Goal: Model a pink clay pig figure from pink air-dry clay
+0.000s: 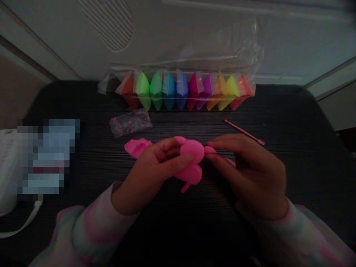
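A pink modelling clay figure (191,151) with a round head, a rounded body and a thin limb sticking out below is held up over the table. My left hand (155,163) is closed round its left side, the thumb lying across the front. One pointed pink piece rises at the head's upper left. Between the thumb and forefinger of my right hand (250,167) is a small pink clay piece (210,150), touching the head's right edge. Part of another pink thing shows below the right fingers; I cannot tell what it is.
A clear bag holds several coloured clay packets (182,91) along the table's back edge. Nearer lie a crumpled clear wrapper (131,123), a pink clay lump (136,147) and a pink modelling tool (244,132). A blurred-out phone (51,157) with a white cable stands at left.
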`<state>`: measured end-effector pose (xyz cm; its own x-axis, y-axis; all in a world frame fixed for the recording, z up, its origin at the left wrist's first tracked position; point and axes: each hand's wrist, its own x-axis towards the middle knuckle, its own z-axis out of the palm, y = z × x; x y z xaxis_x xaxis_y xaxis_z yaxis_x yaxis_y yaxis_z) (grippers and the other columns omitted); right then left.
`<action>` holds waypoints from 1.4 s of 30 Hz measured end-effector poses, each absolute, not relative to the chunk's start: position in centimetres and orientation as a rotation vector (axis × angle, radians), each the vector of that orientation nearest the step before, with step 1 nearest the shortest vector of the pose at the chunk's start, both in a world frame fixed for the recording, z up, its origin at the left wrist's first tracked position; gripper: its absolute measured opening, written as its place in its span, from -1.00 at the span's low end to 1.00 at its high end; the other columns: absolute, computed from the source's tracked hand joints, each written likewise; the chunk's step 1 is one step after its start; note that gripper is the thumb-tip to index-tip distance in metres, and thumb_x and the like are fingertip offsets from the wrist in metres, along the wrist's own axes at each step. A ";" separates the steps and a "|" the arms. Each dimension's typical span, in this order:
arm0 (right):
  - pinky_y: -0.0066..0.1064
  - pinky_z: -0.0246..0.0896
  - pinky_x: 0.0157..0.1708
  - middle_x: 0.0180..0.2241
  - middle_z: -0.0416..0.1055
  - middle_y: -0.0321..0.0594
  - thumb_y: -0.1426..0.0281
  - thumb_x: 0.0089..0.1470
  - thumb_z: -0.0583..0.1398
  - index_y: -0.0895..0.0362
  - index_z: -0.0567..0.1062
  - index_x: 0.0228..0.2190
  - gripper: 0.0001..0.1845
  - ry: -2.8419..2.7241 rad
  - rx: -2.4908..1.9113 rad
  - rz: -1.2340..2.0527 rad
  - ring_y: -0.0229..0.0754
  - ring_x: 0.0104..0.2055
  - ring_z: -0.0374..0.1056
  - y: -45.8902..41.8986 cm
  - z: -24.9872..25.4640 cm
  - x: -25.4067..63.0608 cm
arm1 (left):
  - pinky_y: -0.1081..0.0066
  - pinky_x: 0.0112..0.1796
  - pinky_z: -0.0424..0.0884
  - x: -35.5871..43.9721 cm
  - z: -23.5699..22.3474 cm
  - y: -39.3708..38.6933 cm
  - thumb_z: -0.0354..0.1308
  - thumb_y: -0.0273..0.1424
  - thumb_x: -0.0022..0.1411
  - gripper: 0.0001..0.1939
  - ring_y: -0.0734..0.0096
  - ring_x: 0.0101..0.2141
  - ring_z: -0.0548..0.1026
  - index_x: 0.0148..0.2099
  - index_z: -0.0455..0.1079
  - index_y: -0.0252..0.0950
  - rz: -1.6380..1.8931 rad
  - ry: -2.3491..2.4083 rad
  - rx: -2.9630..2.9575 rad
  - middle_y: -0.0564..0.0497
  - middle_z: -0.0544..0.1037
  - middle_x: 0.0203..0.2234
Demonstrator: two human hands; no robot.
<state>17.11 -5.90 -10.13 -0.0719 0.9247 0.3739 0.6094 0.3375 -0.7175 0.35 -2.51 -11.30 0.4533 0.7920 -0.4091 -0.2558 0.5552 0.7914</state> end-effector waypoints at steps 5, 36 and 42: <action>-0.36 0.32 -0.28 -0.35 0.48 -0.31 0.48 -0.05 0.21 0.03 0.47 -0.33 -0.82 -1.785 -1.344 0.505 -0.24 -0.29 0.38 -5.8 -10.1 17.1 | 0.51 -0.34 0.45 0.3 -11.3 -2.5 0.24 -0.41 -0.02 -0.86 0.46 -0.37 0.52 -0.32 0.45 -0.25 0.697 0.866 0.783 0.11 0.57 -0.41; -0.37 0.27 -0.32 -0.40 0.45 -0.32 0.55 -0.10 0.23 0.03 0.45 -0.35 -0.78 -1.768 -1.291 0.437 -0.25 -0.32 0.35 -5.7 -10.5 17.0 | 0.51 -0.34 0.43 0.4 -11.3 -2.5 0.28 -0.42 -0.08 -0.79 0.47 -0.39 0.52 -0.33 0.38 -0.28 0.730 0.870 0.698 0.13 0.56 -0.44; -0.36 0.26 -0.33 -0.37 0.43 -0.31 0.54 -0.09 0.22 0.03 0.44 -0.31 -0.75 -1.709 -1.327 0.460 -0.24 -0.32 0.34 -5.8 -10.6 17.0 | 0.49 -0.33 0.43 0.5 -11.2 -2.5 0.28 -0.41 -0.08 -0.80 0.45 -0.38 0.52 -0.34 0.39 -0.28 0.760 0.866 0.690 0.12 0.56 -0.43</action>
<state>17.02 -5.84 -10.61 -0.0231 0.9072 0.4201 0.5741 0.3560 -0.7373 0.48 -2.54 -11.21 0.4298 0.8080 -0.4031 -0.2945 0.5474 0.7833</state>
